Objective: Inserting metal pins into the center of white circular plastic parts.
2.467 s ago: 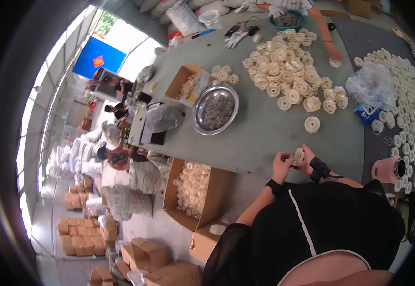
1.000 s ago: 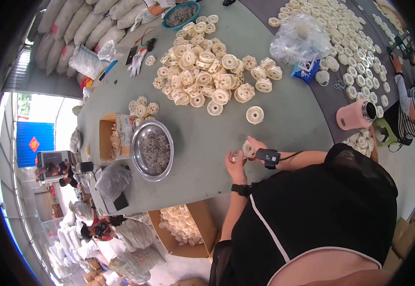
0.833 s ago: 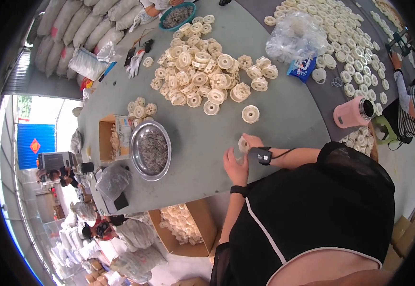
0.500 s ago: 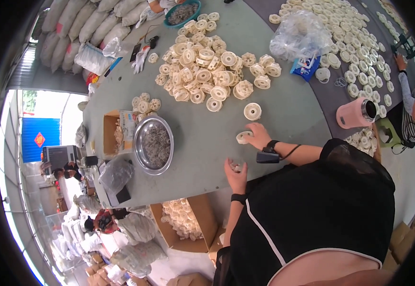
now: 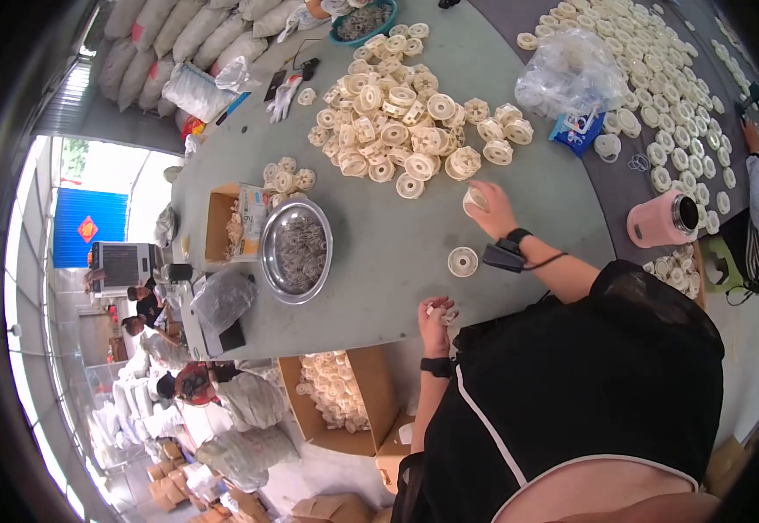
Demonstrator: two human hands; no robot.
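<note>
Your right hand [image 5: 494, 213] pinches a cream wheel [image 5: 473, 201] just beside the pile [image 5: 397, 122]; a second wheel [image 5: 462, 261] lies flat between your hands. Your left hand [image 5: 434, 329] curls its fingers around small pale pieces [image 5: 440, 311] near the table edge. Bare tabletop [image 5: 379, 261] extends leftward to the metal bowl [image 5: 299, 298]. White print marks the blue packet [image 5: 576, 136].

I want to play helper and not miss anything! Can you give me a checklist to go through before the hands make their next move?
1. Right hand has its grip on a cream wheel: ok. Whether the wheel is fully lifted: cannot tell.
2. Left hand free: not ok, small pale pieces are in its fingers. How many: cannot tell.
3. Lone wheel apart from both hands: ok.
4. Metal bowl clear of both hands: ok.
5. Pink flask away from both hands: ok.
</note>
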